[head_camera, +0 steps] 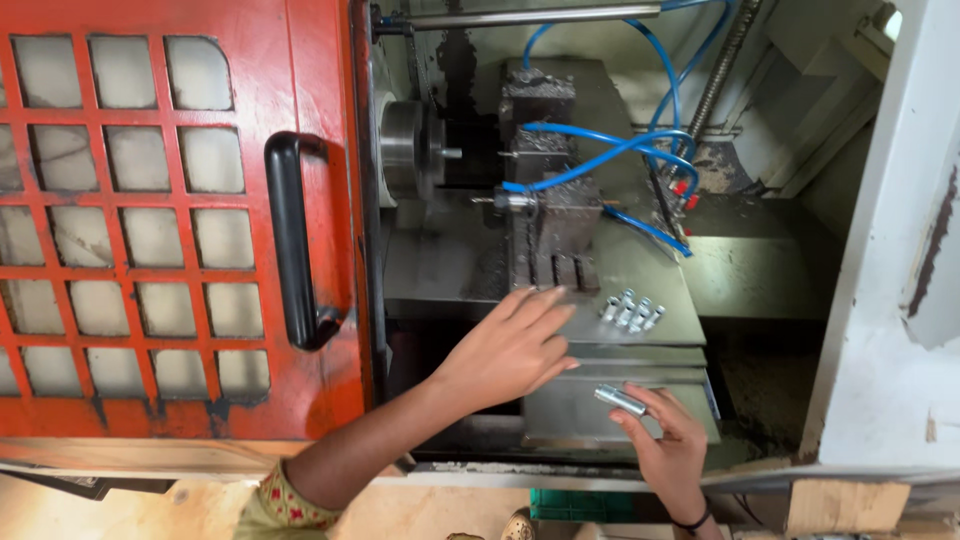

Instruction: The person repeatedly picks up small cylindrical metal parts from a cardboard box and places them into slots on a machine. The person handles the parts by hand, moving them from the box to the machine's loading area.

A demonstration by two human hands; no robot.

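So this is looking down into a small lathe-type machine with its red sliding door (180,220) pushed off to the left, black handle (295,240) on the door's right edge. The left hand (510,350) reaches into the opening, palm down, fingers (545,300) stretched out flat and close together, holding nothing, hovering right over the front edge of the grey metal surface (660,270) inside the machine. The right hand (670,445) sits lower and nearer the camera, at the front lip of the machine, fingers pinched around a short silver cylindrical part (620,400), which lies tilted across the fingertips. There's a black band on that wrist.

Just beyond the right hand, on the grey surface, is a little cluster of similar silver parts (630,312) lying side by side, near the left hand's fingertips but not touching them. Further back there's the dark tool block (550,220) with blue hoses (620,150) looping over it, and the round chuck (410,150) to its left with a small stub poking out. The cream-coloured machine housing (890,300) fills the right side. Can't tell whether anything is clamped in the tool block.
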